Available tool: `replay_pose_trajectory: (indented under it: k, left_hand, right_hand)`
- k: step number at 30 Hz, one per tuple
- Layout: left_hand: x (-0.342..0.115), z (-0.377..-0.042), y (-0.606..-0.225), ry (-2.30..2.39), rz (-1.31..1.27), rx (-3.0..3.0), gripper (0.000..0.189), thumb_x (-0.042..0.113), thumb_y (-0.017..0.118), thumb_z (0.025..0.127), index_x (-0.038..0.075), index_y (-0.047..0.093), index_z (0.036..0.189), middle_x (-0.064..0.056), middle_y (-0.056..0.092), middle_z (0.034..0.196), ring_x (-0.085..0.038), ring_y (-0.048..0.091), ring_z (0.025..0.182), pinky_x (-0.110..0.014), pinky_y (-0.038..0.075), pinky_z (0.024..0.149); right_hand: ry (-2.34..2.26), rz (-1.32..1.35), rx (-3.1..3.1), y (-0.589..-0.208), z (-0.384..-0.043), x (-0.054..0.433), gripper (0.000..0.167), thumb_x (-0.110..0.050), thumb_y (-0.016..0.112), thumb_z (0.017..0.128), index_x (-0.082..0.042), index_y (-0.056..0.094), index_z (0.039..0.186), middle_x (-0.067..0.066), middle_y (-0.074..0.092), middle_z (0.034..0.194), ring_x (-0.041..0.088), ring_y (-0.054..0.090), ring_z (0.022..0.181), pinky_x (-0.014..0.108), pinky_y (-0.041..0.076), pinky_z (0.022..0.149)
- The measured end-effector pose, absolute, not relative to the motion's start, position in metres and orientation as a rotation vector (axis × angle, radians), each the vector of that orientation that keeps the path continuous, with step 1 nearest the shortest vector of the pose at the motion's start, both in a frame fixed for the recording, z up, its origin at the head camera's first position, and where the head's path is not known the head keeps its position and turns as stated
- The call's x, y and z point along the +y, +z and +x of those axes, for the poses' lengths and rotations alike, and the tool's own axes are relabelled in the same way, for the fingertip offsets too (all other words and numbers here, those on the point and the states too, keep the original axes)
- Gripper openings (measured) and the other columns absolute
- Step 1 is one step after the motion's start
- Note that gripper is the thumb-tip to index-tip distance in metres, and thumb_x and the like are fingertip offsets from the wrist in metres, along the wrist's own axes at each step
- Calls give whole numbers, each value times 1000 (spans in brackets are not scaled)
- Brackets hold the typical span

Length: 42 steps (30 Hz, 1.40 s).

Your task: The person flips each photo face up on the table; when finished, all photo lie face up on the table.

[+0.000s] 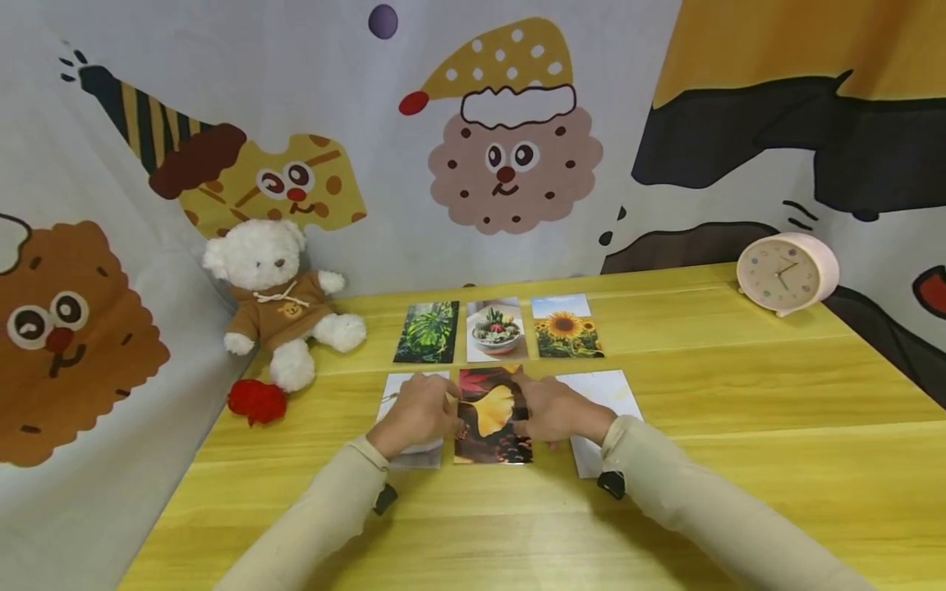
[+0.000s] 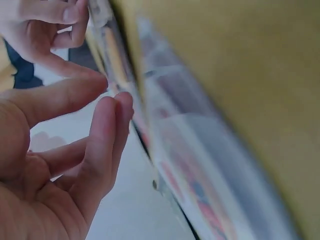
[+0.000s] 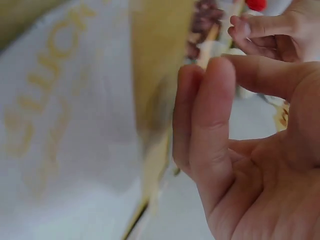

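Between both hands is a photo card (image 1: 493,410) showing a yellow leaf over dark red ones, in the middle of the near row. My left hand (image 1: 424,410) holds its left edge, thumb and fingertips close together there in the left wrist view. At the opposite edge my right hand (image 1: 557,408) holds the card with thumb and fingers. Under the left hand and forearm lies a pale card (image 1: 421,455), partly covered. A whitish card (image 1: 602,390) with faint yellow lettering lies beneath the right wrist, also partly hidden.
Behind, three cards form a row: green leaves (image 1: 429,332), potted cacti (image 1: 495,330) and a sunflower (image 1: 567,327). A white teddy bear (image 1: 284,304) sits at the left beside a red fuzzy item (image 1: 256,402). A pink clock (image 1: 787,273) stands back right on the wooden table (image 1: 739,492).
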<state>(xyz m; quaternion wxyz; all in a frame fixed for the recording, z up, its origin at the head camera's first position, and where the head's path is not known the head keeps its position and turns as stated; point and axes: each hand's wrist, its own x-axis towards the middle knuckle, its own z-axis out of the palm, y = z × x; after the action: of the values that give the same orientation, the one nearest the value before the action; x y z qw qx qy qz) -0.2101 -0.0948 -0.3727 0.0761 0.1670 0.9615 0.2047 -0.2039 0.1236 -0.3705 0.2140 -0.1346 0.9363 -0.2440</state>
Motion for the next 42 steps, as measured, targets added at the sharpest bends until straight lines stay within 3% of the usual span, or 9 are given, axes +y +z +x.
replay_pose_trajectory:
  k: [3,5,8,13,21,31,35,39,42]
  left_hand:
    - [-96,-208,-367,740,507,2893,30,18,80,86,5,74,112,-3,77,83,-13,69,72,-34,58,70]
    - [-95,-207,-365,886,523,2819,27,20,74,91,7,73,115,-3,77,92,-14,70,80,-31,58,70]
    - [-90,-205,-365,1246,536,2478,33,19,64,99,3,66,128,-13,73,114,-24,71,104,-35,60,88]
    - [-72,-204,-372,1644,420,1816,46,15,47,107,-5,41,147,-29,51,145,-38,55,134,-41,50,111]
    - [-24,-199,-376,1778,303,1568,47,9,41,107,-10,32,148,-37,42,145,-48,46,138,-47,43,118]
    - [0,-186,-374,1760,285,1594,52,9,48,103,-8,32,150,-29,36,152,-45,44,140,-49,40,119]
    - [8,-187,-373,1768,258,1606,55,12,51,102,-7,32,150,-27,39,149,-44,47,138,-49,42,118]
    - [11,-188,-373,1829,213,1605,63,10,51,101,-8,23,154,-28,27,158,-43,45,140,-48,40,119]
    - [9,-188,-373,1890,172,1611,68,5,51,99,-9,16,156,-29,30,156,-41,49,136,-46,38,121]
  right_hand:
    - [-723,-404,2617,-363,-200,133,75,-26,70,95,-13,30,158,9,66,70,19,63,53,30,51,54]
    - [-714,-457,2657,-358,-197,141,66,-27,68,96,-11,39,153,3,65,74,15,62,62,29,51,60]
    - [-671,-532,2724,-351,-192,157,57,-28,67,96,-6,49,146,4,67,90,14,61,77,31,51,66]
    - [-609,-544,2852,-349,-179,189,53,-32,69,95,-4,56,139,18,62,121,27,63,101,43,55,80]
    - [-538,-533,2994,-364,-161,233,60,-30,79,85,2,59,132,25,58,121,36,60,103,49,54,83]
    - [-505,-593,2931,-373,-150,246,66,-36,82,82,-2,59,133,22,60,123,37,59,109,52,53,88]
    - [-498,-605,2911,-374,-151,242,67,-37,80,83,-2,57,136,22,61,125,37,59,111,53,53,89]
    - [-479,-604,2906,-373,-153,234,70,-39,77,87,-5,52,143,21,60,128,38,58,114,55,52,92]
    - [-497,-629,2902,-372,-156,227,71,-41,71,92,-7,47,148,22,59,130,38,59,114,55,52,91]
